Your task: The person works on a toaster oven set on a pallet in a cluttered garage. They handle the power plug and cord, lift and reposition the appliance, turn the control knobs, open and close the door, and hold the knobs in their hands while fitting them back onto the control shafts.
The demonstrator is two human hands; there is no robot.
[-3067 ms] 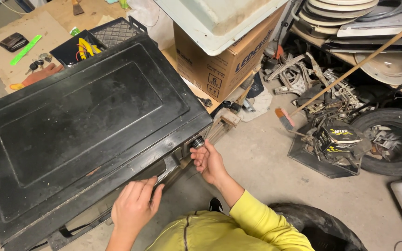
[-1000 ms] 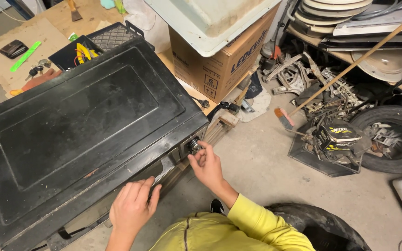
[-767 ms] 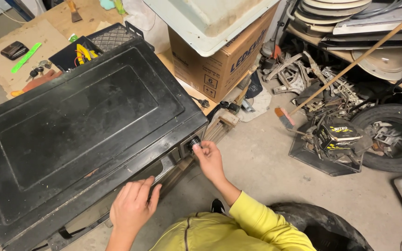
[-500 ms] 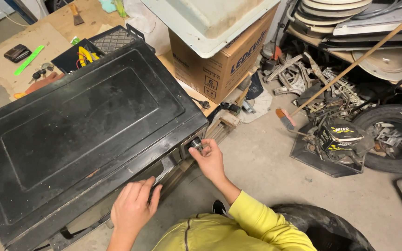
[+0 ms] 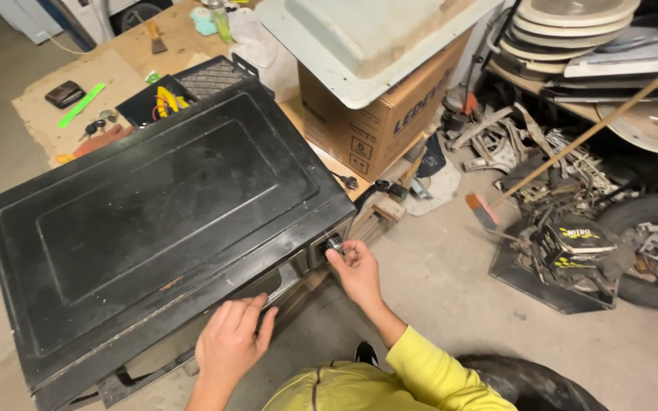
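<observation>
While the left hand (image 5: 230, 342) lies flat against the black oven's (image 5: 154, 221) front edge, the right hand (image 5: 356, 270) pinches its corner knob (image 5: 333, 244), work seemingly barely begun.

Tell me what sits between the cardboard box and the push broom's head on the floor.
In the head view, between the cardboard box and the broom head lie a crumpled pale cloth and a few wood scraps on the concrete floor.

- The oven (image 5: 169, 221) front faces down and away, mostly hidden.
- The right hand (image 5: 357, 272) covers part of the knob (image 5: 334, 244).
- The tyre (image 5: 653, 251) is cut off at the right edge.
</observation>
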